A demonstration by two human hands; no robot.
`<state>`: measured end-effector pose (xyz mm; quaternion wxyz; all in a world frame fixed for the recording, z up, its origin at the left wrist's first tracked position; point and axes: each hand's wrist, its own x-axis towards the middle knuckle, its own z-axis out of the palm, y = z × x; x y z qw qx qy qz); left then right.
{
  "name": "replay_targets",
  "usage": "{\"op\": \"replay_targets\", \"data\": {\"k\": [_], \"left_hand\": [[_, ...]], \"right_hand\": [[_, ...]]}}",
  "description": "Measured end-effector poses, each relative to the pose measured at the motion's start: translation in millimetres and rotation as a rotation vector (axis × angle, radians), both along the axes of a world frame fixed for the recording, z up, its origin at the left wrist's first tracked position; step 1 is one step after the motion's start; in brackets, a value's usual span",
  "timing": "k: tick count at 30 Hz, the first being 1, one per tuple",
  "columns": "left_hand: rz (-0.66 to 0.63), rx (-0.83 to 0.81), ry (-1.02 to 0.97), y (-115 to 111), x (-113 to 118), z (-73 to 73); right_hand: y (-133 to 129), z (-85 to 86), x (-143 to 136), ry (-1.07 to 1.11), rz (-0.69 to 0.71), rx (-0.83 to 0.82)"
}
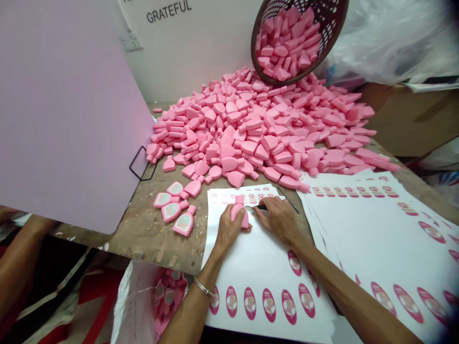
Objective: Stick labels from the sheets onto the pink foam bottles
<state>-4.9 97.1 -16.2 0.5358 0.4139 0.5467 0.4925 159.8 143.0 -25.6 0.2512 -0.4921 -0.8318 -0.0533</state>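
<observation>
My left hand [228,227] is closed around a small pink bottle [239,210], neck pointing away, above a white sheet of stickers [247,253]. Close to its right side, my right hand [278,217] pinches a thin dark-handled tool [262,207]. A small pale oval piece, perhaps a sticker, shows between the tool's tip and the bottle, too small to make out fully. Rows of oval pink stickers [268,305] run along the sheet's near edge. To the left lie several pink bottles with pale labels [184,223] on the wooden table [154,243].
A large heap of pink bottles [229,119] covers the table's back, below a tipped brown basket [255,52]. More sticker sheets [344,239] lie at right. A pink panel [71,119] stands at left, another person's arm [25,253] beneath it. A white sack [125,301] holds labelled bottles.
</observation>
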Motion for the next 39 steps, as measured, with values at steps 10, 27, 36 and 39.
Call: {"op": "replay_targets", "data": {"k": [10, 27, 36, 39], "left_hand": [[0.012, 0.003, -0.040, 0.8, -1.1, 2.1], [0.033, -0.064, -0.487, -24.1, 8.1, 40.3], [0.034, -0.039, -0.557, -27.0, 8.9, 38.6], [0.039, -0.036, -0.560, -27.3, 8.6, 39.2]], "right_hand": [[1.8, 2.1, -5.4, 0.359, 0.009, -0.310], [-42.4, 67.0, -15.5, 0.693, 0.106, -0.458], [-50.7, 68.4, -22.6, 0.643, 0.112, -0.385], [-51.9, 68.2, -23.0, 0.644, 0.114, -0.381]]}}
